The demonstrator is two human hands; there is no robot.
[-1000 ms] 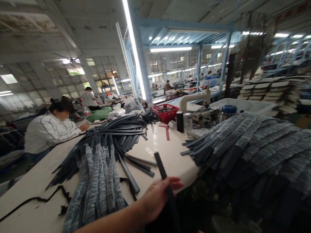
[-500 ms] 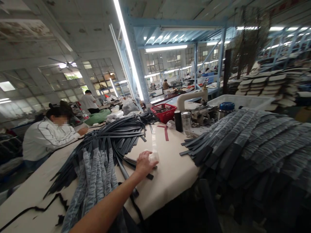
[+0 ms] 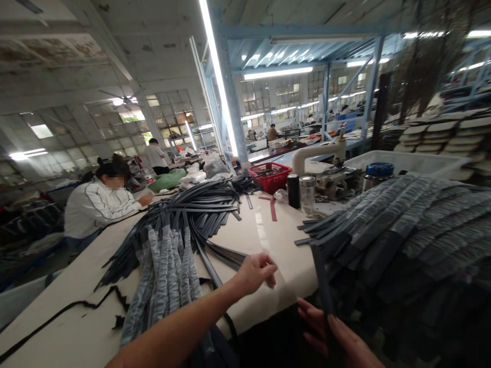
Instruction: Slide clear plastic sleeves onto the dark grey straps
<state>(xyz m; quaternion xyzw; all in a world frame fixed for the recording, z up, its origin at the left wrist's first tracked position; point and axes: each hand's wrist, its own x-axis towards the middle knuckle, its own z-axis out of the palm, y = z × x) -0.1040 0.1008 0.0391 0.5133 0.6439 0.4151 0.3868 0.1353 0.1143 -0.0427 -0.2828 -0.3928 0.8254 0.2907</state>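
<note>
My left hand (image 3: 258, 273) is over the front of the cream-covered table, fingers closed in a pinch. A clear plastic strip (image 3: 261, 230) runs along the table up to that hand, and a faint see-through part seems to hang below the fingers. At the lower right, beyond the table edge, my right hand (image 3: 330, 329) grips a dark grey flat strip (image 3: 322, 273) between thumb and fingers; the strip points upward. Left of my left hand lie loose dark strips (image 3: 226, 253) and a bundle in crinkled clear plastic sleeves (image 3: 164, 276).
A large pile of plastic-sleeved strips (image 3: 414, 220) sits to the right. Behind the table edge are a red basket (image 3: 270, 179), a black bottle (image 3: 293, 191), a clear jar (image 3: 307, 190) and a sewing machine (image 3: 330, 179). A person in white (image 3: 102, 204) sits at the left.
My left hand has come off the table surface, moving nearer and right, its fingers now pinched. My right hand has come into view with a dark strip. The view has turned slightly left.
</note>
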